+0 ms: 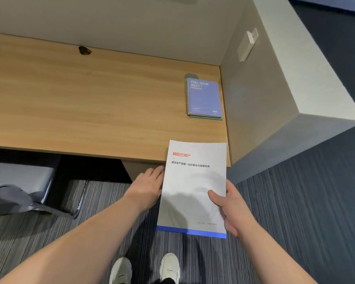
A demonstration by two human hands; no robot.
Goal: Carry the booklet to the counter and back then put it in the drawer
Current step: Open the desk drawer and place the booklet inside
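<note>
1. The booklet point(193, 187) is held flat above the carpet, its top edge overlapping the front edge of the wooden counter point(90, 103).
2. The right hand point(228, 208) grips its right edge, thumb on the cover, fingers underneath.
3. The left hand point(150, 185) reaches beside its left edge, fingertips hidden; whether it grips anything I cannot tell.
4. A purple spiral notebook point(204, 97) lies on the counter, beyond the booklet.

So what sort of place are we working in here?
Likely an office workstation: a wooden desk with partition walls, a spiral notebook on it, a chair and striped carpet.
</note>
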